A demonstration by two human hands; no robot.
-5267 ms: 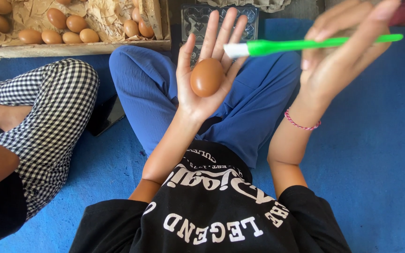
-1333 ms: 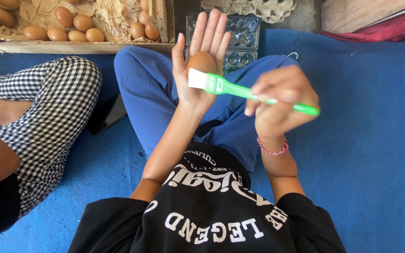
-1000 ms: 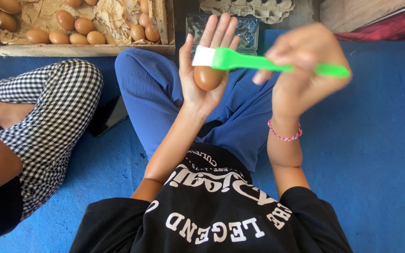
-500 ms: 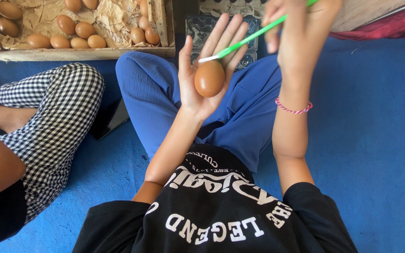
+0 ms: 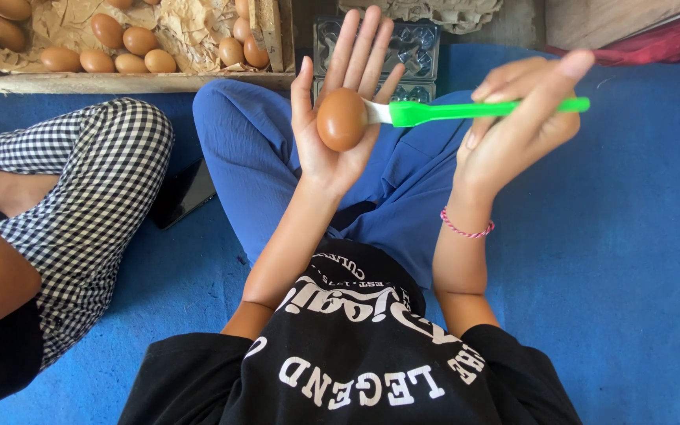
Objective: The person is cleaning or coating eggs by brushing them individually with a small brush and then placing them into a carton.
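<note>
The scene is laid out on a blue floor covering (image 5: 631, 260), on which the person is seated with legs in blue trousers (image 5: 245, 149) drawn up. To the left of the brown egg (image 5: 341, 119), taken here as the landmark, a second person's leg in black-and-white checked trousers (image 5: 96, 181) is seen, with a dark flat phone-like object (image 5: 182, 194) between that leg and the blue trousers. Above and left of the egg, a wooden crate (image 5: 120, 81) lined with paper or straw holds further brown eggs (image 5: 123, 43); directly above the egg, a clear plastic egg tray (image 5: 419, 47) is placed. The egg is rested on the upturned palm of the left hand (image 5: 340, 110), whose fingers are spread apart and extended, not clamped; it is judged that this open cradle leaves the shell exposed for brushing. To the right of the egg, a green-handled brush (image 5: 466, 111) is pinched between thumb and closed fingers of the right hand (image 5: 513, 126), the handle held level so that the pale bristles are brought against the egg's right side. Compared with half a second earlier, the right hand has been lowered from above the egg to its right, and the brush has been turned from a steep slant to horizontal; the egg has remained on the palm.
</note>
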